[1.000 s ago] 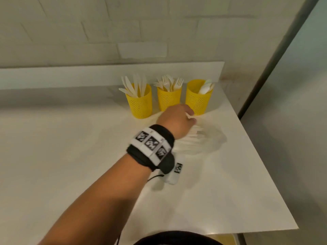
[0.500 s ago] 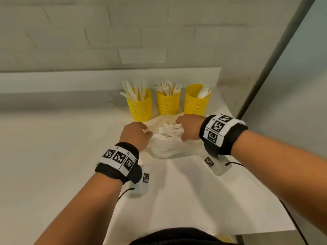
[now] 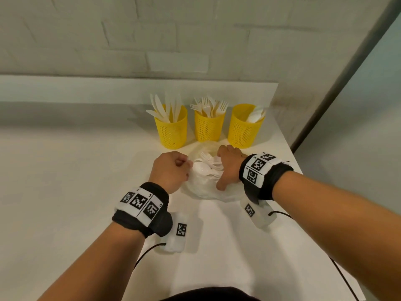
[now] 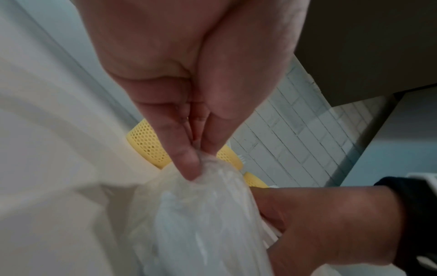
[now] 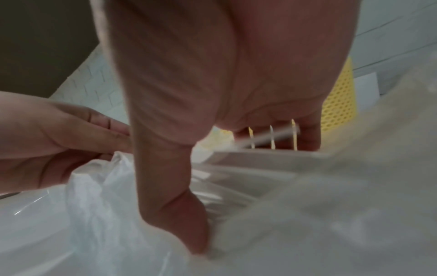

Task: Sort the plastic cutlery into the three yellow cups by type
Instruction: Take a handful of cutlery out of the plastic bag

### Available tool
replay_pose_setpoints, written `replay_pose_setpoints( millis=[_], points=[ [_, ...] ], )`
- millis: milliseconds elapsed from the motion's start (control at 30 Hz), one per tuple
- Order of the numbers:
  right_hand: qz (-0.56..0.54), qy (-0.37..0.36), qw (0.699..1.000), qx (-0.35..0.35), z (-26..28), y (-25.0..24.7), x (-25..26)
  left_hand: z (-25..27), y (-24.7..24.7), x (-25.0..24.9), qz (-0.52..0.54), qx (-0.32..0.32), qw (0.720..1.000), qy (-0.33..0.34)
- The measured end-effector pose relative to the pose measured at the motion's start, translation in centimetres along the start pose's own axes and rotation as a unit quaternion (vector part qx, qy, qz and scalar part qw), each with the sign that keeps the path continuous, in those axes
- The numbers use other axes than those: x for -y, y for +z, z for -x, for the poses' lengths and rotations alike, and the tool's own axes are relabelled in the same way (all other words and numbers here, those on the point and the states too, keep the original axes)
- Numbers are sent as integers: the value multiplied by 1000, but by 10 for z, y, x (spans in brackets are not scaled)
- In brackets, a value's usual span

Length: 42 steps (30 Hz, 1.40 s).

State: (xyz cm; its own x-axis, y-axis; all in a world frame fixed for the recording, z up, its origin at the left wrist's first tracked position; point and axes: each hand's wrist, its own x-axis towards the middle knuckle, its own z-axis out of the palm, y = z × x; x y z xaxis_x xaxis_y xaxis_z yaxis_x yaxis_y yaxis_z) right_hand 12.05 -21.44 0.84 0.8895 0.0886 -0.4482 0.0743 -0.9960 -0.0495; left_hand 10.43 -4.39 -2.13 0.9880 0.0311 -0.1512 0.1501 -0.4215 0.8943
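Three yellow mesh cups stand in a row at the back: the left cup [image 3: 171, 131] holds knives, the middle cup [image 3: 209, 127] forks, the right cup [image 3: 246, 131] spoons. In front of them lies a clear plastic bag [image 3: 201, 190] of white cutlery [image 3: 208, 164]. My left hand [image 3: 171, 170] pinches the bag's left edge [image 4: 205, 168] between thumb and fingers. My right hand [image 3: 227, 166] reaches into the bag's mouth. Its fingers [image 5: 305, 138] curl round a white cutlery piece [image 5: 267, 138], and its thumb [image 5: 189, 224] presses the bag [image 5: 94, 214]. Which type that piece is cannot be told.
The white counter [image 3: 76, 192] ends close on the right [image 3: 303, 177] and at the front. A raised ledge [image 3: 86, 88] and a brick wall run behind the cups. Black cables [image 3: 147, 253] trail from both wrist cameras.
My right hand has come into view and gone into the bag. My left hand has shifted left from the cutlery pile to the bag's edge and now pinches it.
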Motion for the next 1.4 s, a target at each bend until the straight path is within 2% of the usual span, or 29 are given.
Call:
replay_pose_setpoints(
  millis=[167,300,433,633,900,1067,1200,1300,1400],
  points=[
    [12,-19,1000,15,-2,1,3,-2,-1,0,21,10,1000,-12],
    [-29,-20,998,44,-4,0,0,0,-3,0,41,18,999,-18],
    [-59,-21,996,63,-3,-9,-6,-3,-9,0,32,-1,999,-16],
    [-125,-34,992,1,-5,-13,-18,-7,-20,2,-13,-43,999,-8],
    [-274,-67,957,-60,-6,-22,-30,-12,-26,5,-66,-68,995,12],
    [-360,-91,925,-83,-2,-34,-32,-12,-24,1,-95,-44,994,2],
    [-387,-95,912,-97,-2,-40,-30,-8,-22,-10,-179,-12,983,24],
    [-397,-101,907,-98,0,-46,-29,-6,-25,-17,-219,-15,975,32],
    [-421,-107,895,-105,5,-55,-31,-7,-27,-35,-164,-42,984,51]
  ],
)
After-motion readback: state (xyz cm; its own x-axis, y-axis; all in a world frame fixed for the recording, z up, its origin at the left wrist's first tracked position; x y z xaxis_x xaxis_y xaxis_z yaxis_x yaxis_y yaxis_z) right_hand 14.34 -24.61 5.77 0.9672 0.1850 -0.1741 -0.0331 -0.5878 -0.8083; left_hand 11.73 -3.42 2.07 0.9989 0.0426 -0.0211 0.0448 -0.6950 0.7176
